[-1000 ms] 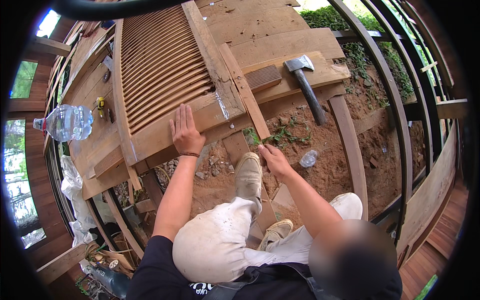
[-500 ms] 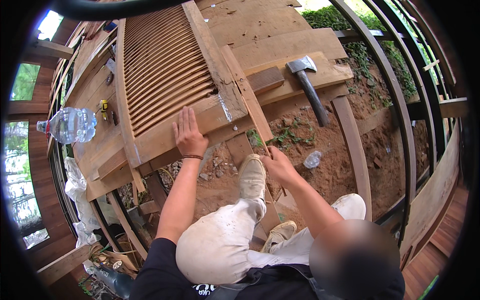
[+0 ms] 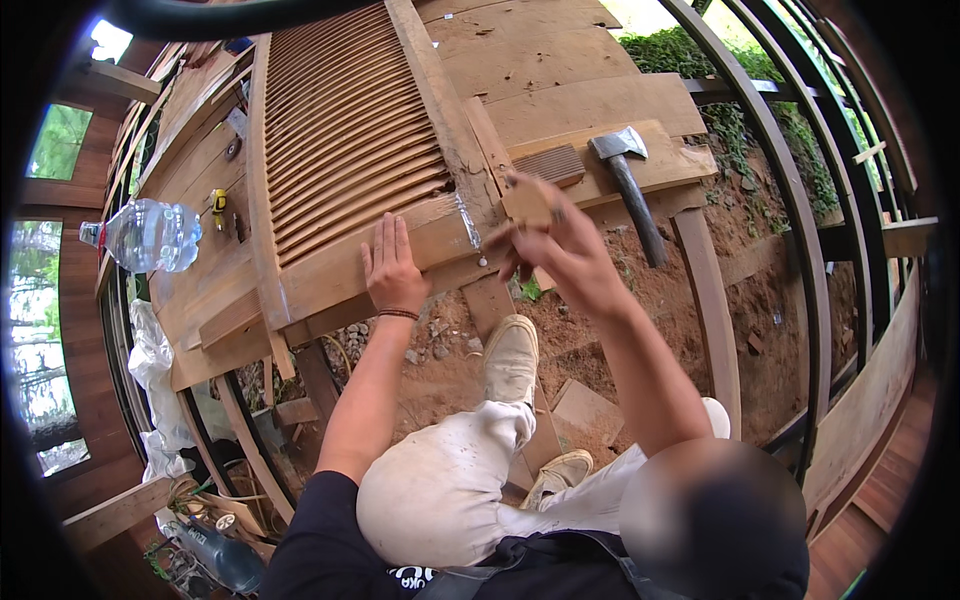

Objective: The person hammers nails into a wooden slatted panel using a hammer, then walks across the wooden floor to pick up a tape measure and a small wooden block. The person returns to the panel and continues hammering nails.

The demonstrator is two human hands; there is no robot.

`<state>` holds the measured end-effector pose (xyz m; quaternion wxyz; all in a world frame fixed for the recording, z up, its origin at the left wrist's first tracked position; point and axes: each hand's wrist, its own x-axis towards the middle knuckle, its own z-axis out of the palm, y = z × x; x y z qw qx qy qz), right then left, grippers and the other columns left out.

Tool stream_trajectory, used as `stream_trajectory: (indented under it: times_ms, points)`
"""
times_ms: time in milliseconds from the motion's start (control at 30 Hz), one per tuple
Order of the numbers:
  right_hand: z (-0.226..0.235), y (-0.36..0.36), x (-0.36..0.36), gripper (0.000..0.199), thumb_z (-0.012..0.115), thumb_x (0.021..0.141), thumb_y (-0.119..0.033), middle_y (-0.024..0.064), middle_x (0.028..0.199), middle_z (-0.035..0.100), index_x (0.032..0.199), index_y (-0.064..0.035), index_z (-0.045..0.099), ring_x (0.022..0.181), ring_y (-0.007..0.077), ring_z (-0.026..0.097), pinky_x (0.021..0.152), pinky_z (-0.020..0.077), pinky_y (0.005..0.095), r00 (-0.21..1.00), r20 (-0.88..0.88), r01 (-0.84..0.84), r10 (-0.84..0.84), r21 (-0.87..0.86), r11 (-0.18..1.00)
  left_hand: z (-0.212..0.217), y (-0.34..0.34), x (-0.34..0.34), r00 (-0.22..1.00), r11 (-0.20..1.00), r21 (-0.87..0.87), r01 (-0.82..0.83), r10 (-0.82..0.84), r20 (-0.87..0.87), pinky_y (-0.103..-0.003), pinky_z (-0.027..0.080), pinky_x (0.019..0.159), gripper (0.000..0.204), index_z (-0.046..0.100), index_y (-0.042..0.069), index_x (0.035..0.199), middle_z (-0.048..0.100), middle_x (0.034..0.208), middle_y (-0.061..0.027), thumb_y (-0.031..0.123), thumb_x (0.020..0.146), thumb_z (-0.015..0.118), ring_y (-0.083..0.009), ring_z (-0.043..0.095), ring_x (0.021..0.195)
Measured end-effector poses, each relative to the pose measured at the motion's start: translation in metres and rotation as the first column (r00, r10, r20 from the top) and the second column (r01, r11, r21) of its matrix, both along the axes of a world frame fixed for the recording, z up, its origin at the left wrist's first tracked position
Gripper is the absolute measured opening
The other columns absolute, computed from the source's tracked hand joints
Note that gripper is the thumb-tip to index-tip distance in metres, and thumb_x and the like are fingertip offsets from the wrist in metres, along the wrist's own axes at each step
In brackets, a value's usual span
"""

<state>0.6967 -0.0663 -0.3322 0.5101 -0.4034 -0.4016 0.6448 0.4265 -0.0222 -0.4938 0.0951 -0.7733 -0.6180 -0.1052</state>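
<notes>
My left hand lies flat, fingers together and stretched out, on the bottom rail of a louvered wooden shutter. A dark band circles that wrist. By the shutter's near right corner is my right hand, raised and smeared by motion. Its fingers are bent around a small flat tan piece, too blurred to name. Beneath that hand, a narrow wooden strip runs along the shutter's right edge, partly hidden. A white streak marks the shutter's corner.
An axe rests on planks at the right, its handle overhanging the edge. To the left are a large clear bottle and a yellow-black tool. Metal bars stand at the right. Below lies reddish soil; my shoe rests on a board.
My right hand has risen from beside my shoe to the shutter's corner, carrying the piece. My left hand stays flat on the rail. The whole view has shifted slightly.
</notes>
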Motion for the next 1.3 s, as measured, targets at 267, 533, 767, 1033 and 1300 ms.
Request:
stream_trajectory:
  times_ms: [267, 533, 767, 1033, 1300]
  points:
    - [0.013, 0.137, -0.008, 0.031, 0.053, 0.098, -0.030, 0.0229, 0.083, 0.070, 0.104, -0.0020, 0.065, 0.082, 0.0405, 0.069, 0.074, 0.0546, 0.0490, 0.390, 0.853, -0.096, -0.346, 0.412, 0.906, 0.004, -0.002, 0.001, 0.998, 0.998, -0.065, -0.009, 0.013, 0.059, -0.048, 0.027, 0.122, 0.100, 0.040, 0.012, 0.152, 0.038, 0.159, -0.0061, 0.020, 0.063, 0.085, -0.0230, 0.036, 0.147]
    - [0.003, 0.169, -0.018, 0.031, 0.049, 0.098, -0.029, 0.0196, 0.093, 0.072, 0.103, -0.0046, 0.066, 0.091, 0.0398, 0.069, 0.081, 0.0542, 0.0486, 0.268, 0.913, -0.107, -0.308, 0.346, 0.932, 0.000, -0.001, 0.000, 1.000, 0.999, -0.050, -0.016, 0.016, 0.005, -0.048, 0.027, 0.122, 0.098, 0.040, 0.012, 0.152, 0.038, 0.160, -0.0054, 0.019, 0.065, 0.082, -0.0222, 0.036, 0.147]
    - [-0.004, 0.172, -0.015, 0.030, 0.049, 0.098, -0.028, 0.0179, 0.096, 0.073, 0.101, -0.0046, 0.068, 0.092, 0.0390, 0.069, 0.082, 0.0543, 0.0482, 0.280, 0.898, -0.095, -0.339, 0.377, 0.921, 0.000, -0.001, 0.000, 1.000, 0.998, -0.056, -0.015, 0.016, 0.019, -0.048, 0.027, 0.122, 0.098, 0.039, 0.012, 0.153, 0.038, 0.159, -0.0060, 0.017, 0.064, 0.081, -0.0226, 0.037, 0.147]
    - [-0.012, 0.204, -0.019, 0.034, 0.049, 0.097, -0.030, 0.0185, 0.093, 0.073, 0.092, -0.0052, 0.071, 0.091, 0.0396, 0.068, 0.083, 0.0548, 0.0466, 0.295, 0.922, -0.092, -0.252, 0.290, 0.953, 0.000, -0.001, 0.000, 1.000, 0.999, -0.033, -0.010, 0.010, 0.001, -0.049, 0.027, 0.121, 0.100, 0.038, 0.011, 0.153, 0.037, 0.160, -0.0063, 0.020, 0.064, 0.083, -0.0226, 0.037, 0.147]
    - [-0.008, 0.174, -0.009, 0.032, 0.049, 0.097, -0.030, 0.0193, 0.083, 0.071, 0.099, -0.0035, 0.066, 0.082, 0.0403, 0.068, 0.077, 0.0551, 0.0490, 0.357, 0.862, -0.088, -0.361, 0.415, 0.905, 0.000, -0.001, 0.000, 1.000, 0.999, -0.039, -0.001, 0.002, 0.031, -0.049, 0.027, 0.122, 0.100, 0.038, 0.011, 0.153, 0.036, 0.160, -0.0061, 0.019, 0.064, 0.082, -0.0224, 0.037, 0.147]
